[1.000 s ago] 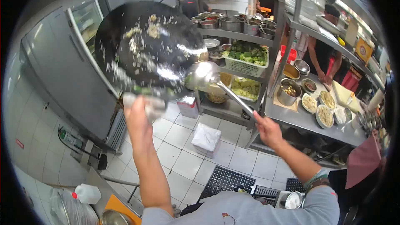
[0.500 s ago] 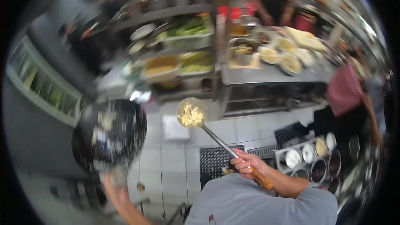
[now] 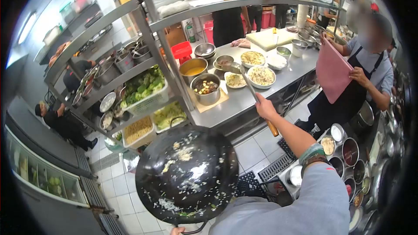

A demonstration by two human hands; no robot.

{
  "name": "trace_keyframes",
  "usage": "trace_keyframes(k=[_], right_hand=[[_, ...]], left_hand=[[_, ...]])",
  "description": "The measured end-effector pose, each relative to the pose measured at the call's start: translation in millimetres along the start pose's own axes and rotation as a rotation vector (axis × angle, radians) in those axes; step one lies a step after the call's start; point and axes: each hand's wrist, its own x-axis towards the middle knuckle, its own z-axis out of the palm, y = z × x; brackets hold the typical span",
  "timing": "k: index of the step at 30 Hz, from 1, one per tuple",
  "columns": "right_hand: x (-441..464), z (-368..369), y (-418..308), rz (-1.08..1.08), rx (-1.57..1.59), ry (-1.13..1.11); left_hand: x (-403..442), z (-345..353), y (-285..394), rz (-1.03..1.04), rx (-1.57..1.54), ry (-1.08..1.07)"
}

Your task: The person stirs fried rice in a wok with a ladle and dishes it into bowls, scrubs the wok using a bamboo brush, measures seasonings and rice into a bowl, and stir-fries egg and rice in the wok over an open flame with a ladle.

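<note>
The wok [image 3: 150, 178] is at the person's left hand [image 3: 177, 230], tilted so its inside shows, with pale scraps scattered over the dark metal. That hand is at the near rim by the loop handle, but the frame's lower edge cuts it off, so I cannot tell whether its fingers are closed on anything. Up and to the right of the wok, the right hand [image 3: 264, 106] is wrapped firmly round the ladle [image 3: 251, 88]; the wooden end sticks out below the fist, and the head reaches forward over the counter [image 3: 230, 104].

I judge the step in hand as portioning with the ladle, its head being among the filled dishes: a round bowl [image 3: 262, 87] of rice just ahead of the grip and an oval bowl [image 3: 237, 88] to its left. The next move seems to call for a steady wrist, clear of the rims, and a well-balanced wok.

Farther left of the right-hand grip is a steel pot [image 3: 208, 99] of diced pieces; well to its right, another person [image 3: 368, 63] holds a pink sheet [image 3: 333, 72].
</note>
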Motion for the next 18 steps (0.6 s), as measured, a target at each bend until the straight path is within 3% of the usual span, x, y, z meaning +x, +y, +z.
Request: trace_keyframes(k=[1, 2, 4, 5, 7, 8, 9, 11, 12, 13, 15, 18], right_hand=[[5, 9, 12, 0.011, 0.005, 0.008], [11, 16, 23, -0.061, -0.054, 0.02], [9, 13, 22, -0.108, -0.166, -0.01], [10, 11, 22, -0.089, -0.172, -0.005], [8, 5, 21, -0.12, -0.153, 0.017], [4, -2, 13, -0.103, -0.139, 0.042], [-1, -11, 3, -0.08, -0.14, 0.067], [-16, -28, -5, -0.053, 0.018, 0.15], [-16, -21, 18, -0.246, 0.03, 0.349], [-49, -62, -26, 0.12, 0.441, 0.104], [-109, -105, -53, 0.227, 0.935, 0.022], [-232, -149, -81, 0.26, 1.215, 0.15]], left_hand=[[-10, 12, -3, 0.212, 0.29, -0.096], [11, 16, -1, 0.215, 0.297, -0.108], [55, 17, 6, -0.43, -0.108, 0.175], [54, 23, 4, -0.441, -0.093, 0.169], [37, 36, 13, 0.195, 0.727, -0.095], [24, 50, 39, 0.576, 1.179, -0.334], [36, 53, 45, 0.587, 1.191, -0.365], [69, 60, 49, 0.367, 1.078, -0.396], [80, 101, 51, -0.087, 0.213, -0.264], [100, 89, 59, -0.119, 0.349, -0.304], [120, 121, 64, -0.047, 0.295, -0.417], [129, 157, 83, -0.088, 0.467, -0.717]])
